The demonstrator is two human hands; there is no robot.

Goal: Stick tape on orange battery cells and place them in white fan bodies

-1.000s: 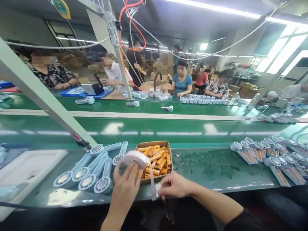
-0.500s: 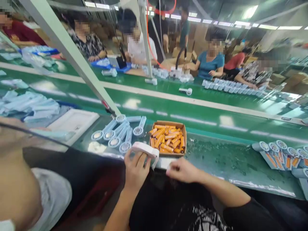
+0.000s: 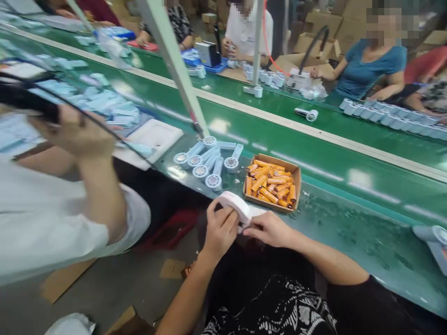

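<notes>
A roll of white tape (image 3: 235, 204) is gripped in my left hand (image 3: 220, 235), some fingers tucked through its ring. My right hand (image 3: 271, 229) is closed at the right side of the roll, thumb and forefinger pinching at the tape's loose end; the fingertips are partly hidden. Just beyond both hands, a cardboard box (image 3: 297, 180) holds many orange cylindrical batteries (image 3: 270, 182). Left of the box lie several light-blue handheld fan bodies (image 3: 213, 180) with round heads, on the green bench.
A co-worker's arm (image 3: 101, 186) reaches in from the left beside a white tray (image 3: 157, 135) and a heap of blue parts (image 3: 115, 109). A slanted metal post (image 3: 178, 60) rises behind the fans. Beyond runs a green conveyor (image 3: 237, 121); other people sit across it.
My right hand has moved left to the tape roll and pinches at its end. The view has swung left and down. A co-worker's arm at left has risen, holding something dark.
</notes>
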